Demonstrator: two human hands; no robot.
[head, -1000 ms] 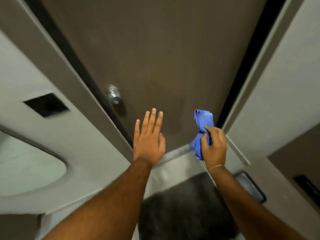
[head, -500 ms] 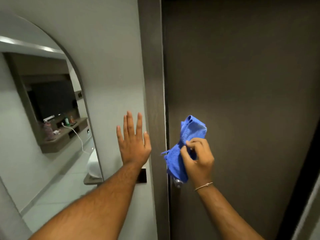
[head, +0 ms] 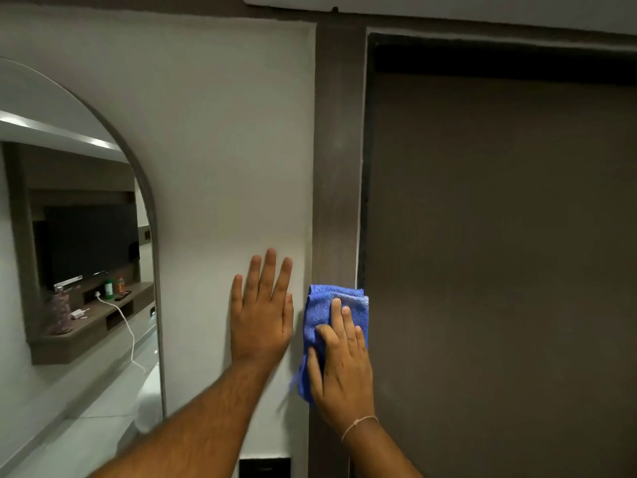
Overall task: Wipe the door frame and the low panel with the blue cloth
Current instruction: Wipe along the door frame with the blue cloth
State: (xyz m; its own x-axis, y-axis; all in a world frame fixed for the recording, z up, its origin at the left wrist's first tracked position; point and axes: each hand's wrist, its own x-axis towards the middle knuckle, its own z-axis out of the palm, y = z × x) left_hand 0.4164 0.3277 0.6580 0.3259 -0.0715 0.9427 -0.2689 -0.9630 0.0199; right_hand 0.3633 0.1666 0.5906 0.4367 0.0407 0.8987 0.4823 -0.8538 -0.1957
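Note:
The dark brown door frame (head: 336,174) runs upright through the middle of the view, with the dark door (head: 499,253) to its right. My right hand (head: 339,367) presses the folded blue cloth (head: 319,315) flat against the frame's left upright, at about mid height. My left hand (head: 263,315) lies flat on the white wall (head: 224,132) just left of the frame, fingers spread and holding nothing. The low panel is out of view.
An arched mirror (head: 69,270) hangs on the wall at the left and reflects a shelf, a screen and a white cable. A small black wall plate (head: 264,468) sits below my left forearm. The frame's top rail (head: 499,32) crosses above the door.
The view has swung up from the door's foot to the upper left frame. My right hand went from pinching the bunched cloth to pressing it flat on the frame. My left hand now rests on the wall.

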